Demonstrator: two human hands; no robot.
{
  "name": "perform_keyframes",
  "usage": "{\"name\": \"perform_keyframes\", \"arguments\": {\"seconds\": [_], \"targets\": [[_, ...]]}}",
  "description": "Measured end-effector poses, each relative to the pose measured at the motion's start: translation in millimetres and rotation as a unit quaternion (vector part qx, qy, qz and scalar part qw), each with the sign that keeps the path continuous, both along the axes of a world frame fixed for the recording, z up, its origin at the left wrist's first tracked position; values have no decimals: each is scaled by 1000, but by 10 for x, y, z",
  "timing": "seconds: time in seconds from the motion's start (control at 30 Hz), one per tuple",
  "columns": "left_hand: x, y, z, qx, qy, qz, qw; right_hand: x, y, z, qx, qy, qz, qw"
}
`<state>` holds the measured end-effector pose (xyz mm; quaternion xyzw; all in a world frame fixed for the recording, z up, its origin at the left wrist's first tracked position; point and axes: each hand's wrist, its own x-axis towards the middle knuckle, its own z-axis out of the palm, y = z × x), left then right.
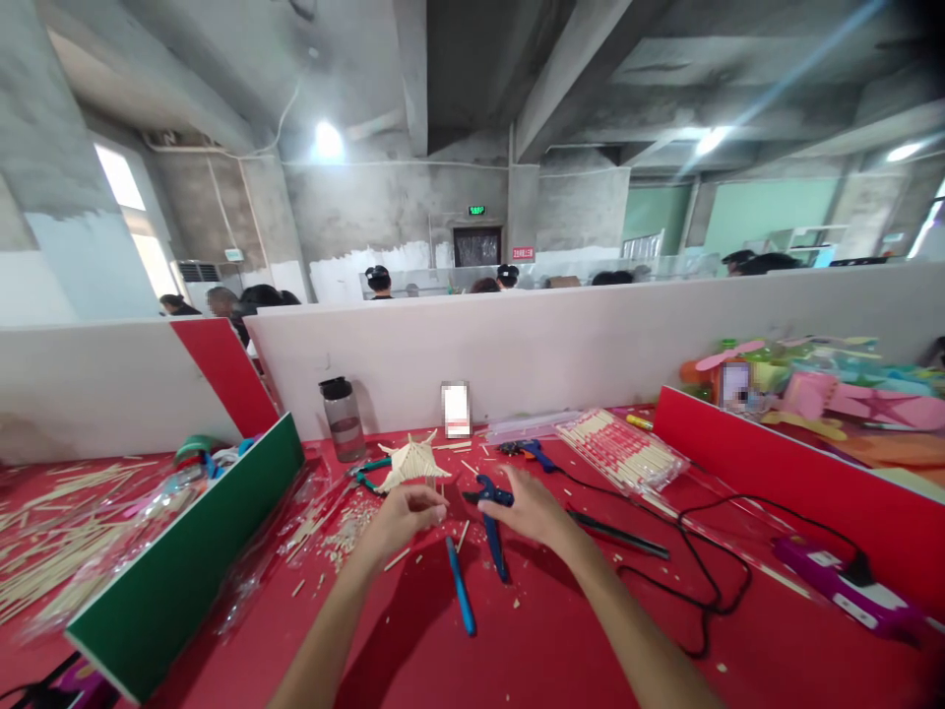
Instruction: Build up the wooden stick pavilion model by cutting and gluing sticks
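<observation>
My left hand (409,514) is just in front of a small roof-like model of pale sticks (413,463), its fingers curled and apart, with nothing visible in them. My right hand (526,504) hovers at the blue-handled cutter (493,527), fingers spread; whether it touches the tool cannot be made out. A blue pen (462,589) lies on the red table between my forearms. Green-handled pliers (365,478) rest left of the model. Behind my right hand is a blue glue gun (537,455) with a black cable.
Packed sticks (620,448) lie at the back right, near a purple power strip (849,586). Low dividers, green (192,551) and red (797,478), flank the workspace. A bottle (344,421) and a lit phone (457,409) stand at the back. Stick scraps (346,537) lie left.
</observation>
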<state>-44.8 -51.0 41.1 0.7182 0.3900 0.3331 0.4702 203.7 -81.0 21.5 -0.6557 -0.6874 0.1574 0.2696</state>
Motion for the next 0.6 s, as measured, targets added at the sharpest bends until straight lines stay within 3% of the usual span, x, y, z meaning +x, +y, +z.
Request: {"name": "perform_keyframes", "arguments": {"seconds": [0.1, 0.17, 0.33, 0.43, 0.5, 0.6], "targets": [[-19, 10, -23, 17, 20, -3, 1000, -98, -27, -202, -64, -92, -3, 994], [-36, 13, -14, 25, 26, -3, 999, -189, -21, -237, -67, -132, -19, 989], [-57, 22, 44, 48, 31, 7, 998, -102, -7, -38, -63, -133, -21, 989], [-48, 15, 73, 57, 16, 4, 998, 134, -54, 163, -102, -28, 111, 988], [-43, -5, 87, 55, 7, -7, 998, 259, -102, 283, -128, 40, 208, 969], [-43, -47, 105, 41, -2, -31, 999, 316, -159, 387, -175, 77, 302, 934]]}}
